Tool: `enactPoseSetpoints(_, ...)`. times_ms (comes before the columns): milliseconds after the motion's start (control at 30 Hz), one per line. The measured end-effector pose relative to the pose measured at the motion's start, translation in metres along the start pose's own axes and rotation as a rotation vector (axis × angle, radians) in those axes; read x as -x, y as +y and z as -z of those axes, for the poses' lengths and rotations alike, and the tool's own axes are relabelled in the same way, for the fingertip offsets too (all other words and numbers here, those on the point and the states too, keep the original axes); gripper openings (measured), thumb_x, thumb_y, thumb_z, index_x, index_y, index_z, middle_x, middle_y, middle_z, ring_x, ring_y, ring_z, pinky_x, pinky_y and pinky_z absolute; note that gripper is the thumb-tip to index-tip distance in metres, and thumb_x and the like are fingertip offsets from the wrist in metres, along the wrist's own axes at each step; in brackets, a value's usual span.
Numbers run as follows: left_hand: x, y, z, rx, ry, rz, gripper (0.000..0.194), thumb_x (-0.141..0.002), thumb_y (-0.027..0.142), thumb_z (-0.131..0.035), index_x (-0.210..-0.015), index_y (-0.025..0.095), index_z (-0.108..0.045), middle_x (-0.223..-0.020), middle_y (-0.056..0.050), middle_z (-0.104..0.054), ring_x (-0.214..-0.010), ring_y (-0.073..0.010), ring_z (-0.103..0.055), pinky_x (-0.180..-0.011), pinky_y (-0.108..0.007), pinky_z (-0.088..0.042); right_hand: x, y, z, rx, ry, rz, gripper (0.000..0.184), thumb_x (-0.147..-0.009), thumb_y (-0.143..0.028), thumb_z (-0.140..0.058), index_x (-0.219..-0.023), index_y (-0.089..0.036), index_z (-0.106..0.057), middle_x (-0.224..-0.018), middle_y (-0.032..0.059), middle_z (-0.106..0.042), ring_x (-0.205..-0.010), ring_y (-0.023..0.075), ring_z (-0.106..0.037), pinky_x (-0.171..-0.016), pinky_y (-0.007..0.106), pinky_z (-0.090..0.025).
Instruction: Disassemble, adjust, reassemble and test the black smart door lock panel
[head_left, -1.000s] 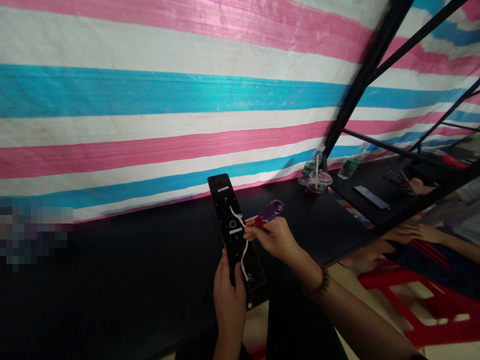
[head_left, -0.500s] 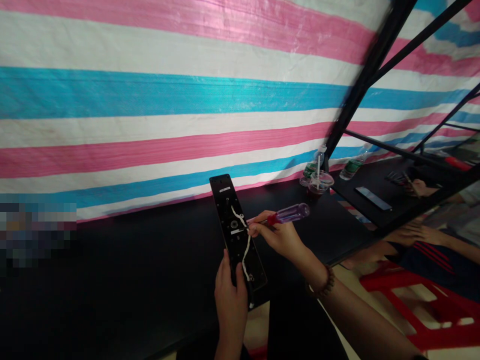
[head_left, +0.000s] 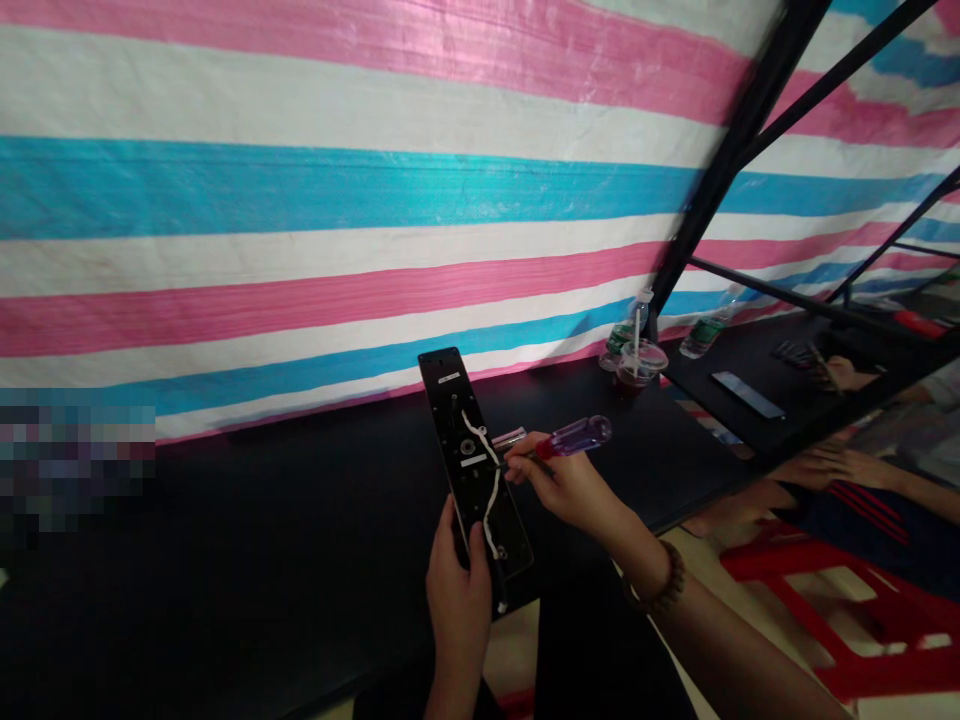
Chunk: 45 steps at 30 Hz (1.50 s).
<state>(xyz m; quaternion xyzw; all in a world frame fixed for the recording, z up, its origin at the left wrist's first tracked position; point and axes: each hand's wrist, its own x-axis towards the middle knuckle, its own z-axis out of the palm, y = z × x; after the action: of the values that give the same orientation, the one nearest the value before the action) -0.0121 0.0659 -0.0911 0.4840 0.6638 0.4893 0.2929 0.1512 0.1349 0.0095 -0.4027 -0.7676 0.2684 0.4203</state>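
Observation:
A long black panel [head_left: 444, 400], with screw holes, white labels and a round fitting, is tilted up above the table's front edge. My left hand [head_left: 459, 590] grips its lower end, thumb on the near face and fingers round the left side. A white cable [head_left: 491, 500] runs down the panel to a dark lead at the bottom. In my right hand [head_left: 562, 485] is a screwdriver [head_left: 577, 438] with a clear purple and red handle. Its shaft points left at the cable by the panel's right edge; whether the tip touches is unclear. A small pale object [head_left: 510, 438] shows just behind my right fingers.
On the black table [head_left: 262, 530] stand a plastic cup with a straw [head_left: 641, 365] and water bottles [head_left: 703, 335]. A phone [head_left: 748, 395] lies farther right, beyond a black metal frame [head_left: 712, 190]. Other people's arms and a red stool [head_left: 825, 620] are at the right.
My right hand and the screwdriver have shifted slightly right and down, away from the panel's middle. The pale object behind the fingers shows more. The panel and my left hand have barely moved.

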Motion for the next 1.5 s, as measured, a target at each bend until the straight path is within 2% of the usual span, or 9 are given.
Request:
enactPoseSetpoints(633,0.0,-0.004,-0.001,0.004,-0.017,-0.045,0.055,-0.095,0.045,-0.046,-0.142,0.016,-0.05,-0.147,-0.016,-0.053,-0.137,-0.0289,-0.049,-0.113,-0.045,-0.039,0.005,-0.002,-0.003,-0.012,-0.005,0.046,0.018,-0.099,-0.026,-0.049,-0.089,-0.021,-0.063,-0.083,0.0034,-0.068,-0.078,0.0166,-0.068,-0.075,0.03,-0.056)
enactPoseSetpoints(700,0.001,-0.003,0.0,0.004,-0.028,-0.026,0.056,-0.095,0.045,-0.046,-0.143,0.016,-0.048,-0.147,-0.016,-0.053,-0.138,-0.0286,-0.048,-0.113,-0.045,-0.039,0.007,-0.005,0.0,-0.067,0.076,0.07,0.019,-0.099,-0.03,-0.05,-0.088,-0.022,-0.062,-0.081,0.0034,-0.067,-0.073,0.0163,-0.068,-0.07,0.029,-0.056)
enactPoseSetpoints(767,0.001,-0.003,0.002,0.009,-0.042,0.001,0.055,-0.096,0.045,-0.045,-0.143,0.016,-0.047,-0.146,-0.015,-0.054,-0.136,-0.028,-0.05,-0.113,-0.045,-0.039,0.009,-0.006,0.007,-0.119,0.252,0.068,0.025,-0.099,-0.037,-0.05,-0.083,-0.022,-0.062,-0.076,0.0028,-0.065,-0.063,0.0151,-0.065,-0.06,0.027,-0.054)
enactPoseSetpoints(833,-0.001,-0.003,0.006,0.029,-0.058,0.028,0.052,-0.097,0.043,-0.043,-0.142,0.018,-0.048,-0.143,-0.014,-0.057,-0.133,-0.0268,-0.053,-0.112,-0.044,-0.041,0.011,-0.001,0.016,-0.118,0.471,-0.012,0.033,-0.1,-0.042,-0.045,-0.079,-0.021,-0.06,-0.068,0.0012,-0.061,-0.053,0.013,-0.059,-0.05,0.025,-0.047)
enactPoseSetpoints(900,-0.006,-0.003,0.01,0.064,-0.072,0.053,0.047,-0.098,0.043,-0.042,-0.138,0.02,-0.052,-0.137,-0.012,-0.062,-0.128,-0.0251,-0.058,-0.109,-0.042,-0.044,0.013,0.015,0.026,-0.033,0.575,-0.152,0.038,-0.101,-0.045,-0.041,-0.076,-0.021,-0.057,-0.059,-0.0013,-0.055,-0.047,0.0119,-0.052,-0.046,0.024,-0.04)
enactPoseSetpoints(1000,-0.021,0.001,0.015,0.122,-0.079,0.084,0.045,-0.097,0.045,-0.045,-0.134,0.02,-0.054,-0.13,-0.012,-0.066,-0.12,-0.0236,-0.063,-0.104,-0.04,-0.048,0.016,0.055,0.032,0.212,0.361,-0.339,0.037,-0.1,-0.043,-0.04,-0.079,-0.02,-0.061,-0.054,-0.0023,-0.052,-0.046,0.014,-0.051,-0.048,0.025,-0.036)
enactPoseSetpoints(1200,-0.071,0.005,0.012,0.26,-0.138,0.087,0.045,-0.096,0.046,-0.047,-0.13,0.018,-0.057,-0.123,-0.011,-0.07,-0.113,-0.0227,-0.066,-0.099,-0.038,-0.051,0.02,0.117,0.02,0.721,0.074,-0.625,0.023,-0.098,-0.03,-0.048,-0.085,-0.019,-0.063,-0.067,0.0067,-0.066,-0.059,0.0189,-0.062,-0.054,0.027,-0.03)
enactPoseSetpoints(1333,-0.108,-0.002,0.0,0.503,-0.12,0.096,0.047,-0.094,0.047,-0.051,-0.13,0.018,-0.057,-0.125,-0.011,-0.068,-0.114,-0.0229,-0.065,-0.097,-0.036,-0.05,0.013,0.127,0.016,0.798,-0.037,-0.628,0.019,-0.097,-0.032,-0.052,-0.088,-0.02,-0.063,-0.079,0.0074,-0.068,-0.065,0.0191,-0.064,-0.053,0.027,-0.03)
enactPoseSetpoints(1500,-0.143,-0.005,-0.015,0.87,-0.206,0.142,0.051,-0.086,0.056,-0.059,-0.117,0.015,-0.063,-0.104,-0.009,-0.073,-0.095,-0.0224,-0.069,-0.086,-0.034,-0.053,0.016,0.134,0.02,0.787,0.0,-0.549,0.017,-0.095,-0.032,-0.054,-0.087,-0.019,-0.063,-0.09,0.0078,-0.063,-0.071,0.0197,-0.063,-0.062,0.031,-0.043)
